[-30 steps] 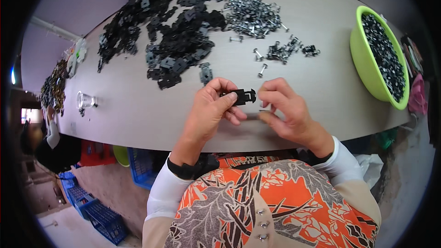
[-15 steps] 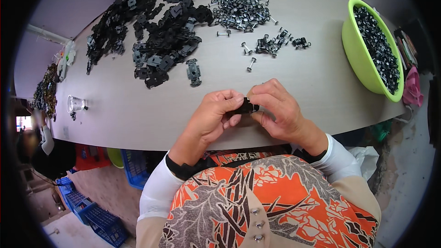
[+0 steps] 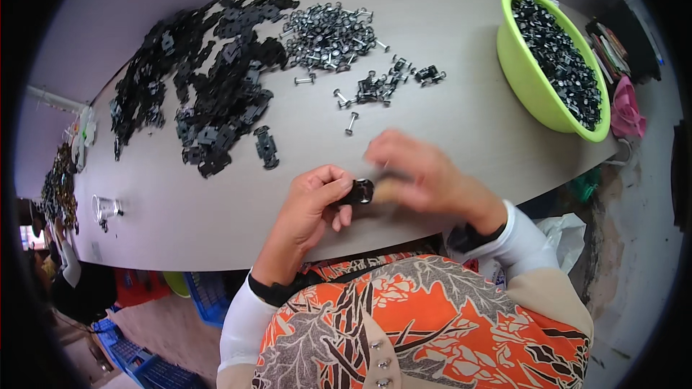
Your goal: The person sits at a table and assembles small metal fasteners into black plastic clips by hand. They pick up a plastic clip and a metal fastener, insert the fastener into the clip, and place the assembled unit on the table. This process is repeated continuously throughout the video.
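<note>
Pinching black part (image 3: 362,191) left of green basin (image 3: 513,50): left hand (image 3: 315,205), fingers curled. Open tabletop (image 3: 468,126) runs toward basin; table edge (image 3: 559,180) curves on basin's near side. Part mostly finger-covered. Right hand (image 3: 425,179), basinward, blurred; opening, hold can't be told.

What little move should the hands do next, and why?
Perhaps bring the right hand to the exposed end of the small dark piece: the left hand pinches it, leaving that end poking out toward the right hand, whose blur hides whether it holds anything.
</note>
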### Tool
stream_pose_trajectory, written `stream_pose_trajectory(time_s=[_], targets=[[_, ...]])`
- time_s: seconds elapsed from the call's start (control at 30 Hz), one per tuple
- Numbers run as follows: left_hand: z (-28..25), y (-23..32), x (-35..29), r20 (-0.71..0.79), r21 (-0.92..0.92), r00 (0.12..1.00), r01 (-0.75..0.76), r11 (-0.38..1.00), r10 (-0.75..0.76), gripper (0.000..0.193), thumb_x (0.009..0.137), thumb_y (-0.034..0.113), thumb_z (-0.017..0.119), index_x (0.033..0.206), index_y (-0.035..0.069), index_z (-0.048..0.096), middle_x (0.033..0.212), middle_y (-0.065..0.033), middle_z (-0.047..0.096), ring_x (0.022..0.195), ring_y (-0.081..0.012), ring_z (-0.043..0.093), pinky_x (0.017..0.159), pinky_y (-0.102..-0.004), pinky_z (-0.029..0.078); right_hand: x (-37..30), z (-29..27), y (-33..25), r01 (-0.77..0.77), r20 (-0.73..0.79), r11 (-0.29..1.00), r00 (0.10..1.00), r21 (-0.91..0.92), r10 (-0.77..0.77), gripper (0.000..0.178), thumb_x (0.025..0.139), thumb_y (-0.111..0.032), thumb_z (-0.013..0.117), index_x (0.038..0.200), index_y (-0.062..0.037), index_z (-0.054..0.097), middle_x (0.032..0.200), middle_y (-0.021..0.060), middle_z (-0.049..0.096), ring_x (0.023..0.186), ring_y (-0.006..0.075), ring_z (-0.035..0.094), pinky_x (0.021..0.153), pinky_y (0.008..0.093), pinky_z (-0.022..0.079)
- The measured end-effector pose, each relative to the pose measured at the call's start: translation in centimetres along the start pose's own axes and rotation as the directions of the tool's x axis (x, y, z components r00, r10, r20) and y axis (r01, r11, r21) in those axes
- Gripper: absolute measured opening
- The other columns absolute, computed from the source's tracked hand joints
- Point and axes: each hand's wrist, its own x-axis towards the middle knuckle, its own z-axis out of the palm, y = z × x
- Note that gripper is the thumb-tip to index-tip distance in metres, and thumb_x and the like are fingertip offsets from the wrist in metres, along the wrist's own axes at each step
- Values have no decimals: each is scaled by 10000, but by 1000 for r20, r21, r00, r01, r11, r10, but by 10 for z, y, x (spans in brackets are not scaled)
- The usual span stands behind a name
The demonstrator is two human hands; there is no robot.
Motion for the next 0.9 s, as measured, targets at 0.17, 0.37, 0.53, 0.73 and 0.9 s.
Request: stream_pose_trajectory(time_s=[0.17, 0.37, 0.53, 0.73, 0.9], targets=[[1, 1, -1, -34, -24, 999, -8, 1000, 8, 172, 893, 114, 598, 1001, -12, 554, 831, -93, 627, 565, -157, 627, 469, -237, 509, 12, -78, 64, -199, -289, 837, 956, -509, 51, 288, 688, 60, 559, 964, -19, 580, 997, 117, 594, 903, 327, 567, 798, 397, 476], [-2, 0, 0, 1, 8, 1000, -11, 1000, 11, 179, 899, 104, 586, 1020, -23, 552, 855, -110, 632, 598, -167, 640, 492, -251, 529, 14, -84, 81, -286, -215, 787, 956, -547, 199, 246, 714, 51, 557, 951, -16, 573, 940, 116, 573, 888, 318, 559, 770, 399, 467], [-4, 0, -4, -2, -23, 1000, -11, 1000, 11, 172, 900, 101, 590, 1016, -21, 553, 841, -110, 633, 605, -169, 646, 495, -254, 535, 2, -76, 51, -402, -212, 832, 915, -383, 344, 145, 726, 52, 574, 862, 4, 561, 880, 121, 543, 831, 318, 561, 698, 394, 460], [-7, -3, 0, 31, -11, 999, -20, 1000, 21, 198, 911, 121, 589, 1037, -26, 549, 859, -118, 637, 616, -174, 654, 511, -261, 549, -27, -63, 36, -150, -73, 903, 989, -402, 132, 94, 703, 56, 592, 766, 6, 543, 882, 121, 510, 793, 306, 548, 668, 369, 449], [0, 1, -4, -4, -23, 1000, 3, 1000, -3, 316, 944, 193, 555, 1144, -49, 520, 958, -143, 635, 737, -215, 681, 641, -295, 577, -37, -58, 20, -238, -198, 874, 966, -423, 167, 96, 722, 44, 590, 794, -12, 559, 872, 114, 510, 785, 299, 554, 655, 365, 451]])
